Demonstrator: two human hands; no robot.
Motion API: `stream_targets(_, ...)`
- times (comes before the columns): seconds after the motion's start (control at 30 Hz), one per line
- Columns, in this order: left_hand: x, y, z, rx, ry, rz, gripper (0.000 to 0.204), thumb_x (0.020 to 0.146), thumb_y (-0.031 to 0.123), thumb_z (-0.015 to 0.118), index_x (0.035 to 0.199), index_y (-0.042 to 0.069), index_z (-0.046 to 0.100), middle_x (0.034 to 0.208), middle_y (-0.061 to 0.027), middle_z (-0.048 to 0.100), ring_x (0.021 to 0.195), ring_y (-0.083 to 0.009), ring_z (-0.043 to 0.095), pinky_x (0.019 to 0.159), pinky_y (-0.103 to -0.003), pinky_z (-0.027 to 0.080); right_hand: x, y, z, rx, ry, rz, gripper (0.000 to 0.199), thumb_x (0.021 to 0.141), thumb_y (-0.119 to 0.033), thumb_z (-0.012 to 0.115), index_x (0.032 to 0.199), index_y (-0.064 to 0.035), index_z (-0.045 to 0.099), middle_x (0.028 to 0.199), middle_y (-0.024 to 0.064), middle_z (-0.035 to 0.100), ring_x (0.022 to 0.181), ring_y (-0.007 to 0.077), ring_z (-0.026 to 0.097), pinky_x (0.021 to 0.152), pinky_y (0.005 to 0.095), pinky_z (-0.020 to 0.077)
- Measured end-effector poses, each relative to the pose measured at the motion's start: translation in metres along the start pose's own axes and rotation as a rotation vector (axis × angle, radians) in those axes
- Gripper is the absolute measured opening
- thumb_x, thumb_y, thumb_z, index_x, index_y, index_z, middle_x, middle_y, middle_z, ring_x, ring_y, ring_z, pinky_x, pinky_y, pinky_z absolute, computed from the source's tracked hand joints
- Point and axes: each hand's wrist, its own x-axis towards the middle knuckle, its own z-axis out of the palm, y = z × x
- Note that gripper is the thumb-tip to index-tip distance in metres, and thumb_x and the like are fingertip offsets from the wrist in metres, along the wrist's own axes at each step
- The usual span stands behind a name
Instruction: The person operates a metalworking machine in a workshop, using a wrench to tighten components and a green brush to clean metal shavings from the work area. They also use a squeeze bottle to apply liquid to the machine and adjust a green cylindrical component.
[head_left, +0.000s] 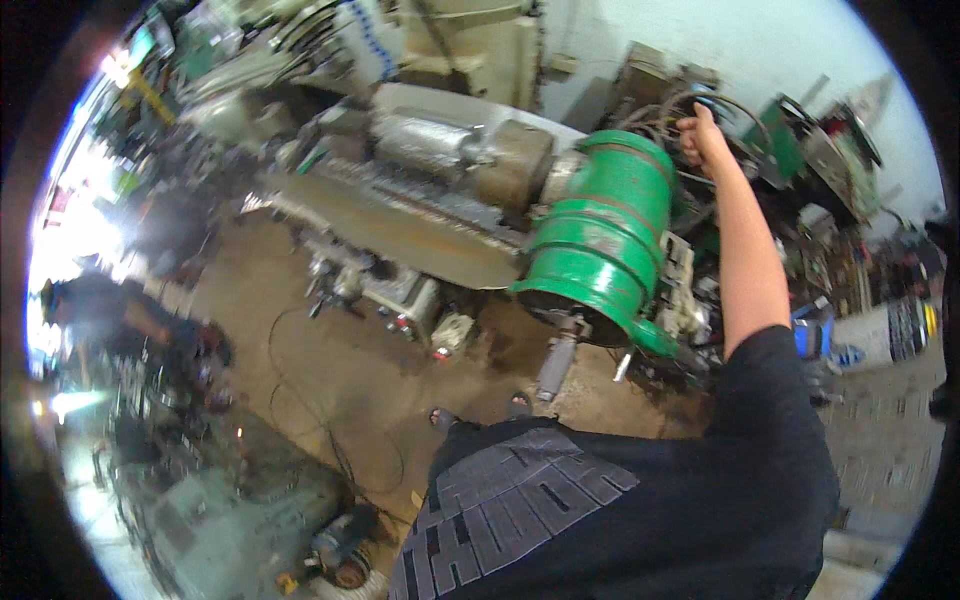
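My right arm stretches far forward, and my right hand is closed at the wall side of a large green ribbed metal cylinder. Beside its fingers loops a dark cable, and a small bluish bit shows at the thumb; what the fingers hold is too small to make out. The cylinder sits at the end of a lathe, next to its round brown metal chuck. From the cylinder's near open end a grey metal shaft-like piece sticks out. My left hand is out of the picture.
Metal parts and scrap crowd the right wall. A long tray runs along the lathe's front. At left, another person is near a grey-green machine. A thin cable trails over the brown floor.
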Motion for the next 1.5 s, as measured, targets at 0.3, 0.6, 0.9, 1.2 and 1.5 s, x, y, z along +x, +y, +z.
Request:
stream_targets(0.3, -0.007, 0.073, -0.028, -0.283, 0.017, 0.091, 0.051, 0.105, 0.043, 0.048, 0.105, -0.005, 0.067, 0.093, -0.0203, 0.067, 0.086, -0.0339, 0.062, 0.074, -0.042, 0.049, 0.123, 0.011, 0.028, -0.226, 0.415, -0.090, 0.073, 0.099, -0.067, 0.038, 0.126, -0.0039, 0.063, 0.110, 0.0160, 0.067, 0.090, 0.0274, 0.055, 0.081, 0.0439, 0.0448)
stream_targets(0.6, 0.023, 0.025, -0.074, -0.434, 0.018, 0.071, 0.040, 0.105, 0.037, 0.053, 0.101, -0.001, 0.067, 0.083, -0.0122, 0.066, 0.072, -0.0235, 0.061, 0.063, -0.037, 0.049, -0.011, -0.025, 0.106, -0.684, 0.506, -0.563, 0.061, 0.099, -0.052, 0.050, 0.124, 0.0018, 0.063, 0.124, 0.0318, 0.065, 0.122, 0.0490, 0.058, 0.104, 0.0510, 0.0443)
stream_targets(0.9, 0.144, 0.053, -0.204, -0.430, 0.028, 0.392, 0.035, 0.106, 0.033, 0.056, 0.096, 0.001, 0.065, 0.076, -0.0060, 0.065, 0.062, -0.0156, 0.060, 0.055, -0.033, 0.048, -0.212, -0.075, 0.282, -0.751, 0.391, -0.670, 0.039, 0.104, -0.032, 0.056, 0.122, 0.0017, 0.065, 0.104, 0.0167, 0.072, 0.103, 0.0238, 0.069, 0.091, 0.0355, 0.0516)
stream_targets(1.2, 0.178, 0.275, -0.407, -0.275, 0.285, 0.927, 0.035, 0.107, 0.029, 0.053, 0.121, -0.001, 0.064, 0.106, -0.0154, 0.070, 0.098, -0.0216, 0.065, 0.089, -0.038, 0.051, -0.195, -0.257, 0.542, -0.707, 0.455, -1.228, 0.039, 0.103, -0.033, 0.054, 0.104, 0.0034, 0.069, 0.095, 0.0179, 0.071, 0.092, 0.0339, 0.065, 0.087, 0.0425, 0.0499)
stream_targets(1.5, 0.154, 0.406, -0.429, -0.446, 0.009, 1.009, 0.030, 0.107, 0.024, 0.057, 0.127, 0.003, 0.066, 0.105, -0.0069, 0.072, 0.099, -0.0147, 0.066, 0.091, -0.030, 0.051, -0.152, -0.295, 0.632, -1.176, 0.728, -0.974, 0.055, 0.102, -0.043, 0.042, 0.092, -0.0029, 0.077, 0.092, 0.0196, 0.074, 0.090, 0.0411, 0.070, 0.087, 0.0504, 0.0544)
